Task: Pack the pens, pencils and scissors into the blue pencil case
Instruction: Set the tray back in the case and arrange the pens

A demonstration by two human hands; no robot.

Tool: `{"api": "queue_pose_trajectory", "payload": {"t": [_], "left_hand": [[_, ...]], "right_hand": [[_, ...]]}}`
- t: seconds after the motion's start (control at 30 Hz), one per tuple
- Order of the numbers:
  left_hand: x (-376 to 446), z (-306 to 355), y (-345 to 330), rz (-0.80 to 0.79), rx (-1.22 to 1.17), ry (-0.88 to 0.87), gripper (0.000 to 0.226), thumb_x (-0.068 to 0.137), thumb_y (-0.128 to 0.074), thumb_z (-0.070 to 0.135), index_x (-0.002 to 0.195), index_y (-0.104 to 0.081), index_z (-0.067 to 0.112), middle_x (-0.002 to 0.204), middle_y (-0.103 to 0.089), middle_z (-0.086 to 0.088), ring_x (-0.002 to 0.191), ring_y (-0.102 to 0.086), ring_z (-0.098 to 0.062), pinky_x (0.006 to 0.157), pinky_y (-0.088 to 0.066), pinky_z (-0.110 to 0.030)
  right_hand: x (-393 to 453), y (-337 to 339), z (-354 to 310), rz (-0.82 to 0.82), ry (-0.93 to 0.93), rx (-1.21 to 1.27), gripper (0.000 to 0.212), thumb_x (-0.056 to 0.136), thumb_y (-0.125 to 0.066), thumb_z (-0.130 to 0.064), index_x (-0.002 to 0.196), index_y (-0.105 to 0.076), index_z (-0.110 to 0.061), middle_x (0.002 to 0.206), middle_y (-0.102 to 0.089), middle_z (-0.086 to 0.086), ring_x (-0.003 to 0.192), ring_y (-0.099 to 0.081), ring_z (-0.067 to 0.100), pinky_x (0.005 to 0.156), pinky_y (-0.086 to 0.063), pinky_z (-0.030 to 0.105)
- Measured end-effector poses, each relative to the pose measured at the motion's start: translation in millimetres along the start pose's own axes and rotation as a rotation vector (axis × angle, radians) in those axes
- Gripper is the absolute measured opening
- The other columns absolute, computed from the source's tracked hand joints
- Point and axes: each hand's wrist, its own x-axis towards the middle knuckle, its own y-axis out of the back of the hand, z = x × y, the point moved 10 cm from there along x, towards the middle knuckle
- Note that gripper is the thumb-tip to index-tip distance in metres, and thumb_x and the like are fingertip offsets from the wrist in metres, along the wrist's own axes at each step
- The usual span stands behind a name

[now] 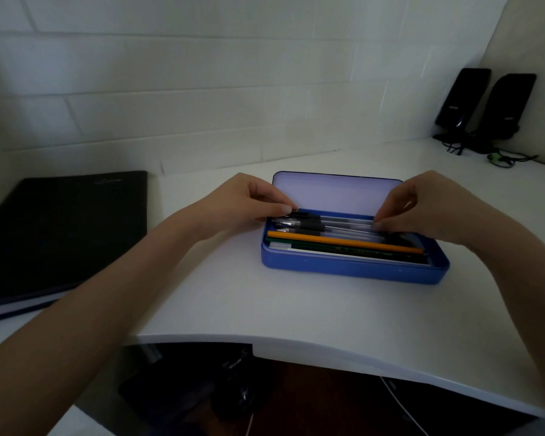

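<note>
My left hand (249, 199) reaches toward one o'clock, fingers curled, thumb and fingertip pinched together. My right hand (422, 206) angles toward eleven o'clock, fingers bent downward, fingertips (378, 224) pressing low.

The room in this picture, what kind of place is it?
Probably a home or student study corner: a white desk against a white brick wall, two black speakers with cables in the far corner, and a dark notebook beside an open blue pencil case.
</note>
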Motion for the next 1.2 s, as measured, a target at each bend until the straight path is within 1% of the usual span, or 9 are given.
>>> {"api": "queue_pose_trajectory", "payload": {"t": [0.2,0.43,0.53,0.63,0.77,0.9,0.97,1.1,1.2], "left_hand": [[-1.5,0.7,1.0,0.018,0.015,-0.001,0.011,0.08,-0.069,0.014,0.087,-0.075,0.02,0.092,-0.075,-0.004,0.08,-0.065,-0.005,0.081,-0.051,-0.019],[-0.2,1.7,2.0,0.032,0.051,-0.02,0.014,0.079,-0.069,0.011,0.085,-0.075,0.022,0.081,-0.075,0.009,0.074,-0.064,0.001,0.072,-0.049,-0.008],[-0.3,1.9,1.5,0.026,0.034,-0.02,0.014,0.079,-0.069,0.01,0.086,-0.075,0.021,0.077,-0.074,0.012,0.073,-0.064,0.002,0.072,-0.049,-0.008],[-0.5,2.0,2.9,0.026,0.03,-0.025,0.015,0.079,-0.069,0.011,0.085,-0.075,0.022,0.08,-0.074,0.008,0.074,-0.064,0.001,0.075,-0.05,-0.011],[-0.4,1.3,2.5,0.026,0.015,-0.021,0.014,0.079,-0.069,0.01,0.087,-0.074,0.02,0.085,-0.074,0.003,0.076,-0.064,-0.001,0.076,-0.05,-0.012],[-0.3,1.8,2.9,0.034,0.021,-0.023,0.013,0.08,-0.068,0.01,0.087,-0.074,0.019,0.082,-0.074,0.003,0.073,-0.063,0.0,0.072,-0.049,-0.009],[-0.4,2.1,2.9,0.028,0.021,-0.024,0.013,0.08,-0.068,0.01,0.087,-0.074,0.019,0.087,-0.074,-0.003,0.077,-0.064,-0.003,0.076,-0.049,-0.013],[-0.8,2.1,3.1,0.025,0.009,-0.025,0.014,0.08,-0.067,0.01,0.084,-0.074,0.021,0.088,-0.074,-0.003,0.078,-0.063,-0.004,0.077,-0.05,-0.016],[-1.2,2.0,2.7,0.02,0.005,-0.025,0.013,0.08,-0.067,0.008,0.085,-0.074,0.019,0.089,-0.074,-0.004,0.078,-0.063,-0.005,0.077,-0.05,-0.016]], "right_hand": [[1.8,-5.1,-3.0,0.002,0.027,-0.033,0.009,0.068,-0.081,-0.017,0.066,-0.072,-0.018,0.065,-0.068,0.003,0.06,-0.057,0.012,0.059,-0.043,0.024],[-7.9,4.1,7.9,-0.1,-0.068,0.017,0.008,0.068,-0.08,-0.024,0.068,-0.076,-0.017,0.054,-0.069,-0.002,0.049,-0.06,0.006,0.046,-0.043,0.009],[-9.3,1.1,7.2,-0.114,-0.069,-0.014,0.005,0.068,-0.081,-0.026,0.068,-0.077,-0.023,0.053,-0.07,-0.005,0.049,-0.059,0.004,0.052,-0.045,0.015],[-9.3,-1.2,2.7,-0.117,-0.045,-0.038,0.005,0.066,-0.081,-0.029,0.064,-0.076,-0.028,0.053,-0.069,-0.012,0.051,-0.059,0.0,0.063,-0.05,0.022],[-9.4,-7.4,-2.5,-0.16,-0.001,-0.058,0.01,0.068,-0.08,-0.026,0.061,-0.073,-0.026,0.049,-0.066,-0.015,0.044,-0.054,-0.008,0.057,-0.042,0.019],[-9.3,-8.9,-2.1,-0.178,-0.006,-0.01,0.01,0.068,-0.08,-0.022,0.063,-0.072,-0.021,0.051,-0.068,-0.01,0.041,-0.055,-0.003,0.056,-0.042,0.02],[-8.5,-9.1,-2.0,-0.178,-0.008,0.019,0.009,0.069,-0.08,-0.02,0.066,-0.072,-0.019,0.048,-0.067,-0.007,0.04,-0.054,-0.001,0.055,-0.041,0.021],[-6.5,-9.5,-1.4,-0.171,-0.013,0.022,0.01,0.069,-0.08,-0.017,0.072,-0.072,-0.022,0.058,-0.067,-0.002,0.053,-0.056,0.01,0.059,-0.043,0.023],[-6.4,-11.6,0.5,-0.195,-0.029,0.016,0.01,0.069,-0.08,-0.017,0.07,-0.071,-0.023,0.054,-0.065,-0.005,0.048,-0.054,0.005,0.058,-0.041,0.022]]}}
